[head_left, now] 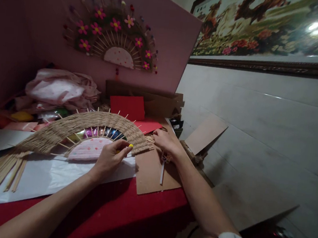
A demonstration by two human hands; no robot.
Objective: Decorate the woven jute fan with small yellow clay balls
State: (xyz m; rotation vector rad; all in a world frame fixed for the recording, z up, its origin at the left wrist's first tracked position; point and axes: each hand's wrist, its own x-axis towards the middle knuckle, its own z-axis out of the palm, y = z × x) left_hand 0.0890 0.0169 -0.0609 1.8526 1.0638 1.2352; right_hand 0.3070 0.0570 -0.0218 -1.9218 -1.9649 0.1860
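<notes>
My left hand [112, 155] pinches a small yellow ball [130, 146] between thumb and fingertips, in front of a half-round woven fan [91, 117]. The fan has thin wooden ribs sticking out past a band of tan cord, and a pink dotted cloth centre [87, 149]. Beyond the fan's right end, my right hand [164, 140] reaches down with curled fingers at some thin sticks [149, 137]; what its fingertips grip is hidden. Below that wrist, a white rod [162, 173] lies on a cardboard sheet [152, 184].
A bundle of flat wooden sticks [1, 170] lies at the left on white sheeting [59, 176]. Pink cloth [62, 88] is heaped behind. Red card [127, 107] stands at the back. A finished flowered fan [120, 35] hangs on a pink board. A tiled wall [255, 118] bounds the right.
</notes>
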